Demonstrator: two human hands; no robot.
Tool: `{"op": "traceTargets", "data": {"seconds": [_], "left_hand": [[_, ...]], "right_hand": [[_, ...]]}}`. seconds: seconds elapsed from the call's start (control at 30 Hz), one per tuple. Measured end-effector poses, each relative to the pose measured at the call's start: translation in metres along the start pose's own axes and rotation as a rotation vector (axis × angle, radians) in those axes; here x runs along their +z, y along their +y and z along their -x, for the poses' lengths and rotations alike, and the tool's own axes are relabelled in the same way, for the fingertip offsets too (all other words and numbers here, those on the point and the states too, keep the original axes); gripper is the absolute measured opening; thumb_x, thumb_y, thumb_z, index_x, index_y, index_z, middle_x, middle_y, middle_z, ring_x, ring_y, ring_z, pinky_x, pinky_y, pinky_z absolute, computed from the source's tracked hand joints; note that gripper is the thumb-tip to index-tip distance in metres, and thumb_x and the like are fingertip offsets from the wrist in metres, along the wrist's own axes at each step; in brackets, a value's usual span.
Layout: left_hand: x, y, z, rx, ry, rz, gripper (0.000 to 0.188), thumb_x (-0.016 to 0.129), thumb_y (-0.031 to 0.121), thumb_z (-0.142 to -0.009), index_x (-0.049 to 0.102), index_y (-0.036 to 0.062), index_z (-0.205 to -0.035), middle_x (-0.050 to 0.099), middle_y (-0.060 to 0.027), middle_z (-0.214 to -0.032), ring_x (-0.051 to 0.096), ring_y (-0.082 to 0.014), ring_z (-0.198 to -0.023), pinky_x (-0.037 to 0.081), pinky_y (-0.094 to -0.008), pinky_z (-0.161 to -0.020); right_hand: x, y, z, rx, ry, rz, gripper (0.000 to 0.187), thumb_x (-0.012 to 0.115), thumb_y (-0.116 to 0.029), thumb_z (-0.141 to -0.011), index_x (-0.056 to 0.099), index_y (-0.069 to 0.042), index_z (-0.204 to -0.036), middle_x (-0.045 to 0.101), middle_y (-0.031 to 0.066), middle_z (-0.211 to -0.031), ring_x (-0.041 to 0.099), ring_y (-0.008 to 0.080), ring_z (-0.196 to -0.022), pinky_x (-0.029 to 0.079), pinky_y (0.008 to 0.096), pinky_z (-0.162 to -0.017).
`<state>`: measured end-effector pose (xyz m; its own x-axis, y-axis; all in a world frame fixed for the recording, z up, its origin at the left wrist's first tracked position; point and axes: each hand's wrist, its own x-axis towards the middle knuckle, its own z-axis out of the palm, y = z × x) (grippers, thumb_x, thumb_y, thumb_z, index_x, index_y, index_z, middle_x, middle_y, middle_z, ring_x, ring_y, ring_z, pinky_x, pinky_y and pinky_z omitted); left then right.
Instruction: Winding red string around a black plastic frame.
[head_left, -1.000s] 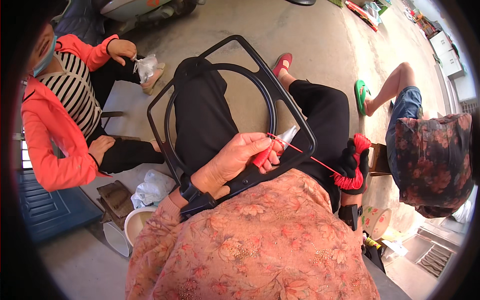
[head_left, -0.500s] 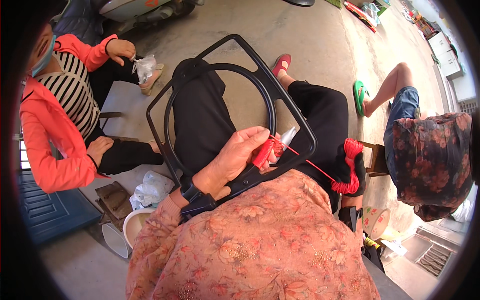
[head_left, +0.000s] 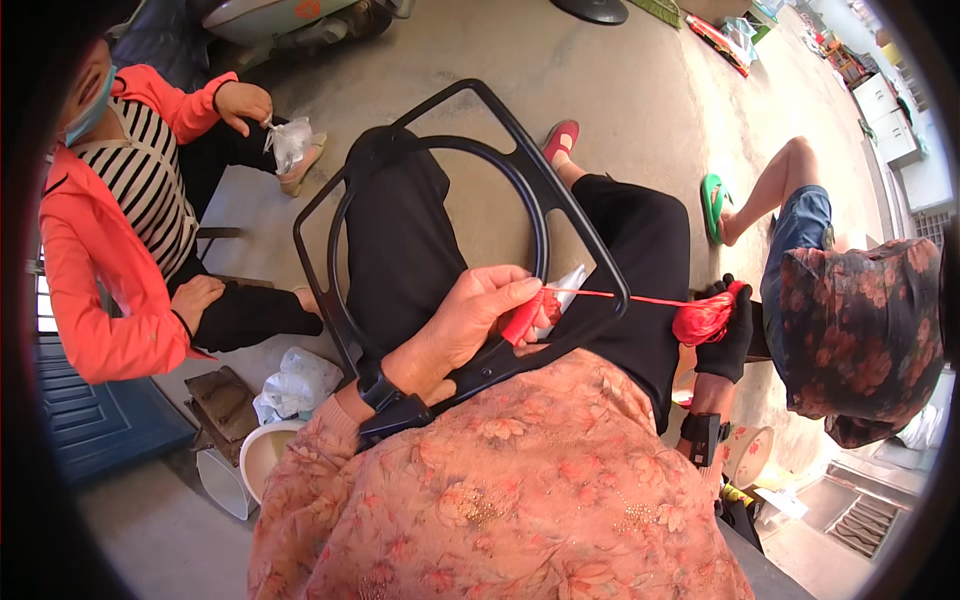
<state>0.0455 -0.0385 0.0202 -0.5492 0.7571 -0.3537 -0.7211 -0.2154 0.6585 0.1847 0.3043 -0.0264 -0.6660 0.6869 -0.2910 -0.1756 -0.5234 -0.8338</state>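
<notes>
A black frame with a round ring inside it (head_left: 487, 374) rests across my lap. My bare left hand (head_left: 468, 315) is closed at its near right part, thumb and forefinger pinching the red cord where close turns of cord (head_left: 521, 320) wrap the bar. From that pinch a taut stretch of cord (head_left: 655, 300) runs to the right, passing the frame's corner. My right hand (head_left: 738, 335), in a black glove, grips a loose bundle of red cord (head_left: 704, 319) beside my right thigh. Something white and crumpled (head_left: 571, 283) shows just beyond my left fingers.
At the left sits a person in a coral jacket (head_left: 105, 320), holding a clear plastic bag (head_left: 290, 142). Another seated person in a dark floral top (head_left: 860, 330) is close on the right. A white bucket (head_left: 262, 455) and white bag (head_left: 298, 385) stand by my left elbow.
My right hand has risen and turned with the bundle, and the cord has swung from a downward slant to nearly level. My left hand keeps its pinch on the frame.
</notes>
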Motion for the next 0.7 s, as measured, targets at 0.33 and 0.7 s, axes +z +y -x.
{"op": "traceTargets", "data": {"seconds": [0.33,0.7], "left_hand": [[0.003,0.003,-0.003,-0.085,-0.018,-0.063,0.022,0.053,0.020,-0.095,0.058,-0.0019,-0.094,0.065,-0.0116,-0.076,0.064,-0.0138,-0.060,0.054,-0.0231,-0.057],[-0.001,-0.017,-0.011,0.242,0.036,-0.172,0.025,0.063,0.023,-0.090,0.062,-0.0005,-0.100,0.066,-0.0082,-0.080,0.063,-0.0125,-0.062,0.053,-0.0243,-0.060]], "right_hand": [[0.172,0.044,-0.008,-0.319,-0.293,0.672,0.044,0.072,-0.017,-0.079,0.056,-0.003,-0.117,0.063,0.0032,-0.090,0.059,0.0144,-0.076,0.049,0.0265,-0.072],[0.182,0.059,0.030,0.723,-0.964,-0.216,0.040,0.063,-0.017,-0.086,0.051,-0.001,-0.121,0.061,0.0063,-0.095,0.058,0.0133,-0.081,0.046,0.0274,-0.070]]}}
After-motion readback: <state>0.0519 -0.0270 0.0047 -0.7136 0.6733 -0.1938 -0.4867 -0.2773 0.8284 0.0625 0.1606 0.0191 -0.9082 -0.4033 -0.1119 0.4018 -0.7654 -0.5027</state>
